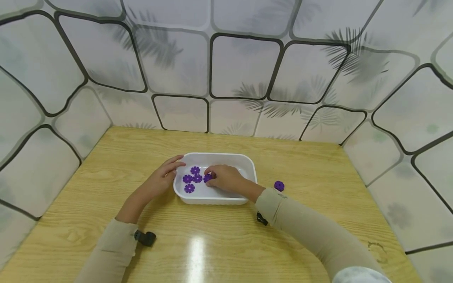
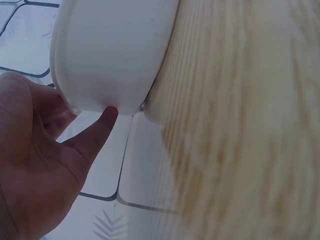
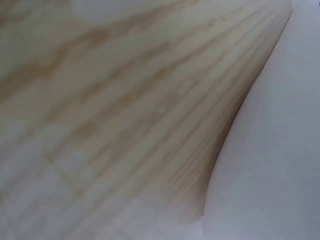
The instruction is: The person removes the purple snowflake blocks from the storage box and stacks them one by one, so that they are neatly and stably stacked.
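Observation:
A white tray (image 1: 216, 201) stands on the wooden table. At its left end my left hand (image 1: 163, 177) holds the rim; in the left wrist view the thumb (image 2: 108, 117) lies against the outer wall and other fingers reach the rim. Inside the tray, my right hand (image 1: 224, 179) pinches a purple notched disc (image 1: 207, 178) between thumb and fingers, its far part covered. Several similar purple discs (image 1: 189, 188) lie flat in the tray's left half. The right wrist view shows only the tray wall (image 3: 270, 135) and tabletop, no hand.
Right of the tray, another purple notched piece (image 1: 279, 186) rests on the wooden table (image 1: 226, 239), partly near my right forearm. Patterned panels (image 1: 244, 67) enclose the table at the back and sides. A black device (image 1: 145, 238) is on my left cuff.

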`<state>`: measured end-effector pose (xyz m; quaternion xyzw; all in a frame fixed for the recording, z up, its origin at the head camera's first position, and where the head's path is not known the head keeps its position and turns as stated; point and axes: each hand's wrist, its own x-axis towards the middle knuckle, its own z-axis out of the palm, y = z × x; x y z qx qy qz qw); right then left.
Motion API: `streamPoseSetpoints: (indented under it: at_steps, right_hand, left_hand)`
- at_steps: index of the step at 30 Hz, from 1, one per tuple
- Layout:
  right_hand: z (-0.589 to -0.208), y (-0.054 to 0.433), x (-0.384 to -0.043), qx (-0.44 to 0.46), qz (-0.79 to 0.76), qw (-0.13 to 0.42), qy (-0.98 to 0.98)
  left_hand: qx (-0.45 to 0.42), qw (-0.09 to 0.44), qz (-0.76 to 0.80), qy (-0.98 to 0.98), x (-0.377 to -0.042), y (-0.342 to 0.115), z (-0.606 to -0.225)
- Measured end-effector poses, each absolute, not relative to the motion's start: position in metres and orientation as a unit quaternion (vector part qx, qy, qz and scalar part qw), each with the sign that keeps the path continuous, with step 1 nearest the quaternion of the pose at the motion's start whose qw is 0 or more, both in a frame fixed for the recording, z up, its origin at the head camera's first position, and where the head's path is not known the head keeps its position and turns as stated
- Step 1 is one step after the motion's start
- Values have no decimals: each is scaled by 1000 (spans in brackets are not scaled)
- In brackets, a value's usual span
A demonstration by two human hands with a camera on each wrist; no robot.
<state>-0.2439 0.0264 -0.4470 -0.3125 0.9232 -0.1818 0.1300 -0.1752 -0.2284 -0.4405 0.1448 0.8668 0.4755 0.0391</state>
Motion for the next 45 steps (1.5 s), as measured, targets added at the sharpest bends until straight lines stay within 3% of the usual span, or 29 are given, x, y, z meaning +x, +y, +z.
streamPoseSetpoints:
  at_steps: [14, 26, 45]
  right_hand:
    - [-447, 25, -244, -315, -171, 126, 925]
    - [-434, 31, -242, -301, -266, 123, 907]
    - [-405, 104, -234, -294, -361, 29, 885]
  left_hand:
    - [148, 37, 476, 866, -177, -229, -441]
    - [153, 40, 469, 869, -176, -228, -440]
    - [144, 34, 470, 870, -175, -227, -441]
